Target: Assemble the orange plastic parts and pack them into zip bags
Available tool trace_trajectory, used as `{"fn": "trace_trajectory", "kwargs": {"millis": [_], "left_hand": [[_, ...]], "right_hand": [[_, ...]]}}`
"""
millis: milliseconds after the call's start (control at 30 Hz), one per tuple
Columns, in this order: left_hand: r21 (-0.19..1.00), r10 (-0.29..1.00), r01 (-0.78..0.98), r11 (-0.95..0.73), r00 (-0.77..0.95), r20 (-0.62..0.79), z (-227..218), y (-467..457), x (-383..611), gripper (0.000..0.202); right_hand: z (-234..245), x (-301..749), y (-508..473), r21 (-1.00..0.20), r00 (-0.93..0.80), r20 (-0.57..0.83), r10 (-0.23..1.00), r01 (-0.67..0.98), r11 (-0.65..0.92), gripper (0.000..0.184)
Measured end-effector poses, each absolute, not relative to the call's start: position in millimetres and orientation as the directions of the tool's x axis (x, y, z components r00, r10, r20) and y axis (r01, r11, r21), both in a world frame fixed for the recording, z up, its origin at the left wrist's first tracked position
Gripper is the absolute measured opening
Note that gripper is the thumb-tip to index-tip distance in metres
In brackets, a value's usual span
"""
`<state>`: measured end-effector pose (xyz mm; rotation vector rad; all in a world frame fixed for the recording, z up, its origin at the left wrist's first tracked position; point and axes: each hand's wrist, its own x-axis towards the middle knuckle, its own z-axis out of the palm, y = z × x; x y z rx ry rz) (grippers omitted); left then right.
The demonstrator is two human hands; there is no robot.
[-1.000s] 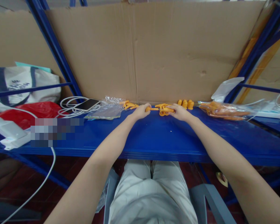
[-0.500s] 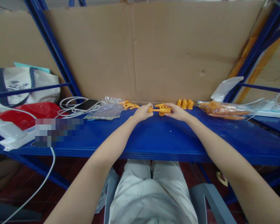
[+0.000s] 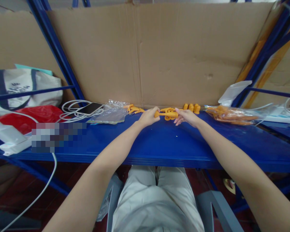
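Note:
An orange plastic part with a ribbed stem (image 3: 169, 114) is held level just over the blue shelf, its knob end in my left hand (image 3: 149, 117). My left fingers are closed round that end. My right hand (image 3: 186, 117) is at the part's thicker right end, thumb and a finger pinching it while the other fingers stretch out below. Small orange rings (image 3: 169, 118) show under the thick end. Behind the hands lie loose orange pieces (image 3: 135, 109), and several orange cup-shaped pieces (image 3: 191, 108) stand to the right of them.
Clear plastic bags (image 3: 110, 112) and a phone (image 3: 90, 109) with white cables lie left. At right is a bag of orange pieces (image 3: 229, 114). A red bag (image 3: 38, 116) and white power strip (image 3: 14, 141) sit far left. Cardboard (image 3: 178, 58) closes the back.
My right hand has shifted slightly right and its lower fingers have spread from the part. More of the rings shows now. My left hand keeps its hold, almost unmoved.

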<state>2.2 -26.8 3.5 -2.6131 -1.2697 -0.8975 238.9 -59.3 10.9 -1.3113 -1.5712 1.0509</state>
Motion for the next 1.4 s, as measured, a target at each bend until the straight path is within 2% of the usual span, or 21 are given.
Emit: {"fn": "trace_trajectory", "kwargs": {"millis": [167, 267, 367, 433, 533, 667, 867, 967, 1233, 1400], "left_hand": [[0.163, 0.693, 0.746, -0.646, 0.483, 0.536, 4.1, -28.1, 3.0, 0.030], [0.166, 0.698, 0.750, -0.641, 0.478, 0.533, 5.2, -28.3, 4.2, 0.029], [0.172, 0.709, 0.760, -0.627, 0.466, 0.529, 6.3, -27.8, 3.9, 0.029], [0.174, 0.722, 0.772, -0.611, 0.454, 0.522, 6.7, -27.5, 3.0, 0.029], [0.172, 0.725, 0.777, -0.606, 0.450, 0.522, 6.6, -27.7, 1.7, 0.029], [0.152, 0.700, 0.763, -0.628, 0.468, 0.540, 6.2, -29.6, 2.4, 0.029], [0.163, 0.683, 0.745, -0.647, 0.473, 0.556, 7.2, -32.2, 3.9, 0.029], [0.166, 0.678, 0.739, -0.653, 0.473, 0.563, 7.5, -31.9, 3.7, 0.029], [0.212, 0.702, 0.734, -0.645, 0.460, 0.544, 9.5, -32.6, 4.5, 0.029], [0.196, 0.705, 0.750, -0.632, 0.451, 0.548, 10.0, -30.2, 2.1, 0.028]], "right_hand": [[10.9, 235.1, -59.8, -0.926, -0.084, 0.013, 0.996, 0.375, 0.043, 0.070], [13.6, 236.4, -60.0, -0.920, -0.085, -0.042, 0.995, 0.391, -0.005, 0.070], [17.0, 241.0, -61.6, -0.928, -0.155, -0.097, 0.983, 0.371, -0.033, 0.057], [18.0, 244.6, -63.0, -0.940, -0.190, -0.066, 0.980, 0.340, 0.003, 0.041], [17.3, 248.7, -63.4, -0.946, -0.188, 0.026, 0.982, 0.312, 0.085, 0.038], [15.4, 250.2, -61.3, -0.939, -0.222, 0.037, 0.974, 0.325, 0.110, 0.022], [15.1, 244.9, -60.5, -0.921, -0.186, 0.007, 0.983, 0.381, 0.079, 0.061], [13.8, 243.5, -58.3, -0.900, -0.148, -0.018, 0.989, 0.434, 0.048, 0.071], [9.5, 245.3, -53.1, -0.883, -0.162, -0.032, 0.986, 0.468, 0.048, 0.075], [12.6, 244.3, -57.8, -0.909, -0.115, -0.025, 0.993, 0.416, 0.026, 0.064]]}}
